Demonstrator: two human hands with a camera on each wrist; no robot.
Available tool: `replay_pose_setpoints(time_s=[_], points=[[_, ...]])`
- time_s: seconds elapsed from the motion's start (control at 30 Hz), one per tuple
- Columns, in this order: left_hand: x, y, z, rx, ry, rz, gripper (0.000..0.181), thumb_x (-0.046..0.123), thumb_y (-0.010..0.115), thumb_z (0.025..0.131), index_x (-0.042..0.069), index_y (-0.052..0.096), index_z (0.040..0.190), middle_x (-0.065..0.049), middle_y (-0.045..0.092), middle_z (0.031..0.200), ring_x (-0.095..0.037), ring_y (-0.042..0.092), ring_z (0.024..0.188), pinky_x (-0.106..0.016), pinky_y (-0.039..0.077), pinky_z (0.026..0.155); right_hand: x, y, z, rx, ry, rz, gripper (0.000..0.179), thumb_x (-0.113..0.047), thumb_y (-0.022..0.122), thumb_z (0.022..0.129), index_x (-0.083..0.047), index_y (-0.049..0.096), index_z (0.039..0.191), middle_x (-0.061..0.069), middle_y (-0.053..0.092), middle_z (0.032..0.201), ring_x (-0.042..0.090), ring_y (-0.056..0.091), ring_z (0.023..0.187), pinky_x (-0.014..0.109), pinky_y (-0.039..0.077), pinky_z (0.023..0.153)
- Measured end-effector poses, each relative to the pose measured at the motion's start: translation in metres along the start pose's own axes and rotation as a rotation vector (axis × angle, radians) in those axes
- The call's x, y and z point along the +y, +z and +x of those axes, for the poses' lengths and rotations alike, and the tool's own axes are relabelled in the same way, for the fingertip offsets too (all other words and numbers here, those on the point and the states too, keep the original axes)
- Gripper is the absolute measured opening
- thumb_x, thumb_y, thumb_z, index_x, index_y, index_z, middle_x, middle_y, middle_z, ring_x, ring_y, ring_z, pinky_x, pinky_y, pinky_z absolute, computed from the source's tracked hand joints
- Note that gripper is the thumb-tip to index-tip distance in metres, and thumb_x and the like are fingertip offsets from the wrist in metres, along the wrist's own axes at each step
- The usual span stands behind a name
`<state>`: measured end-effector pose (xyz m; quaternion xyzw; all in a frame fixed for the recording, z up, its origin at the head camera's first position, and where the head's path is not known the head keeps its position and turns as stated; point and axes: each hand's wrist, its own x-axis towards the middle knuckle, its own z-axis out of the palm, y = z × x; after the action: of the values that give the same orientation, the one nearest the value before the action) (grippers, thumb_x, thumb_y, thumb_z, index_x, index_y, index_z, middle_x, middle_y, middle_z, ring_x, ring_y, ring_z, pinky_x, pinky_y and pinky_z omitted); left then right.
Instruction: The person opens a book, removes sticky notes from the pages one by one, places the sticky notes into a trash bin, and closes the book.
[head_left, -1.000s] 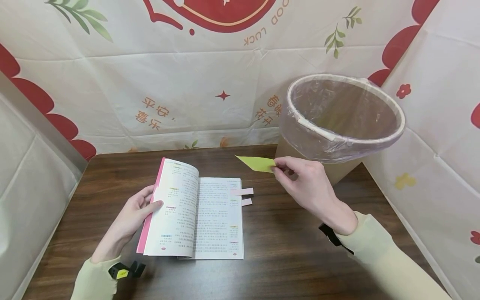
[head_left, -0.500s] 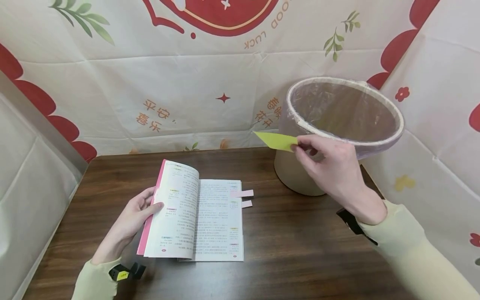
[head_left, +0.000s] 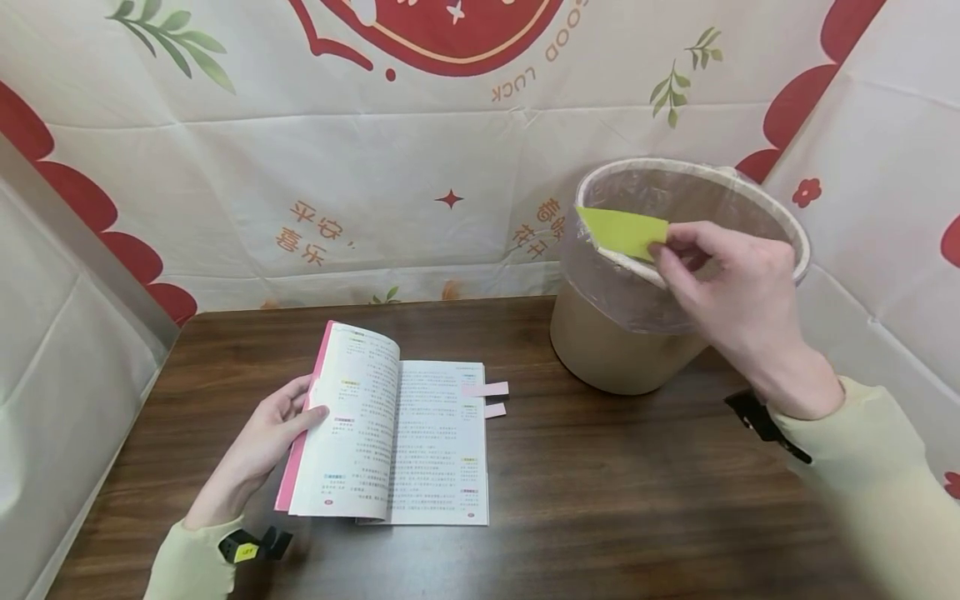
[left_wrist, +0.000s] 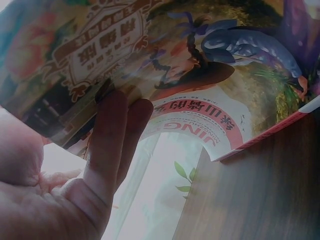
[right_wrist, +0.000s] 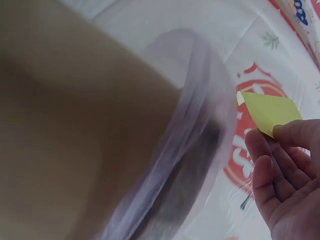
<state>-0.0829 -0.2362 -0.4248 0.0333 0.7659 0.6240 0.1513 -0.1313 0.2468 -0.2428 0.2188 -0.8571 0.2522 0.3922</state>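
Observation:
A yellow-green sticky note (head_left: 622, 232) is pinched between thumb and fingers of my right hand (head_left: 738, 287), over the near left rim of a tan trash bin (head_left: 615, 346) lined with a clear bag (head_left: 637, 292). In the right wrist view the note (right_wrist: 270, 111) shows with one corner bent. My left hand (head_left: 270, 433) grips the raised left side of an open book (head_left: 438, 442), thumb on the page and fingers behind the pink-edged cover. From below, the left wrist view shows the fingers against the illustrated cover (left_wrist: 200, 55).
Two pale pink tabs (head_left: 491, 389) stick out from the book's right edge. The dark wooden table (head_left: 600, 500) carries book and bin. Behind the table hangs a white printed cloth (head_left: 405, 167), with more cloth at both sides.
My right hand has carried the sticky note up and to the right, from beside the bin to over its rim. The left hand and the book have stayed in place.

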Motion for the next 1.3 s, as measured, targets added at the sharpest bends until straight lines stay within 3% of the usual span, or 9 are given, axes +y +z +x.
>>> replay_pose_setpoints(time_s=[0.27, 0.57, 0.77, 1.03, 1.2, 1.3], points=[[0.0, 0.001, 0.0, 0.01, -0.002, 0.016, 0.066, 0.017, 0.064, 0.105, -0.001, 0.03, 0.159, 0.004, 0.078, 0.118, -0.012, 0.081, 0.088, -0.031, 0.066, 0.076, 0.023, -0.015, 0.007, -0.031, 0.07, -0.051, 0.016, 0.004, 0.072, 0.09, 0.01, 0.077, 0.105, 0.03, 0.077, 0.088, -0.038, 0.042, 0.078, -0.008, 0.035, 0.075], [0.0, 0.002, -0.001, 0.009, 0.0, 0.003, 0.068, 0.017, 0.064, 0.105, -0.001, 0.029, 0.16, 0.018, 0.076, 0.112, -0.011, 0.081, 0.089, -0.031, 0.066, 0.077, 0.052, -0.024, 0.01, -0.092, 0.154, -0.16, 0.02, -0.001, 0.071, 0.093, 0.008, 0.077, 0.11, 0.031, 0.077, 0.094, -0.041, 0.034, 0.074, -0.009, 0.028, 0.072], [0.0, 0.001, -0.001, 0.014, 0.001, 0.006, 0.068, 0.018, 0.065, 0.104, 0.0, 0.029, 0.16, 0.012, 0.077, 0.116, -0.012, 0.081, 0.089, -0.032, 0.066, 0.077, 0.071, -0.032, 0.013, -0.189, 0.22, -0.233, 0.021, -0.009, 0.069, 0.095, 0.005, 0.078, 0.107, 0.029, 0.077, 0.094, -0.039, 0.03, 0.065, -0.002, 0.026, 0.06], [0.001, 0.001, 0.0, 0.012, 0.0, 0.006, 0.067, 0.017, 0.064, 0.105, -0.001, 0.029, 0.159, 0.015, 0.077, 0.114, -0.012, 0.081, 0.089, -0.031, 0.066, 0.077, 0.085, -0.04, 0.017, -0.356, 0.3, -0.292, 0.027, -0.015, 0.066, 0.097, 0.006, 0.077, 0.11, 0.031, 0.076, 0.098, -0.03, 0.028, 0.061, 0.007, 0.03, 0.052], [0.001, 0.001, 0.0, 0.011, -0.004, 0.011, 0.067, 0.018, 0.064, 0.105, -0.001, 0.03, 0.159, 0.01, 0.077, 0.117, -0.012, 0.081, 0.089, -0.031, 0.066, 0.077, 0.09, -0.041, 0.018, -0.426, 0.346, -0.304, 0.028, -0.015, 0.067, 0.097, 0.006, 0.076, 0.113, 0.031, 0.076, 0.101, -0.011, 0.045, 0.061, 0.013, 0.034, 0.05], [0.002, 0.001, 0.0, 0.01, -0.005, 0.015, 0.067, 0.017, 0.064, 0.105, -0.001, 0.03, 0.159, 0.007, 0.077, 0.118, -0.012, 0.081, 0.089, -0.031, 0.066, 0.077, 0.092, -0.041, 0.018, -0.452, 0.347, -0.309, 0.028, -0.014, 0.067, 0.097, 0.006, 0.076, 0.113, 0.031, 0.076, 0.1, 0.013, 0.059, 0.062, 0.017, 0.036, 0.049]])
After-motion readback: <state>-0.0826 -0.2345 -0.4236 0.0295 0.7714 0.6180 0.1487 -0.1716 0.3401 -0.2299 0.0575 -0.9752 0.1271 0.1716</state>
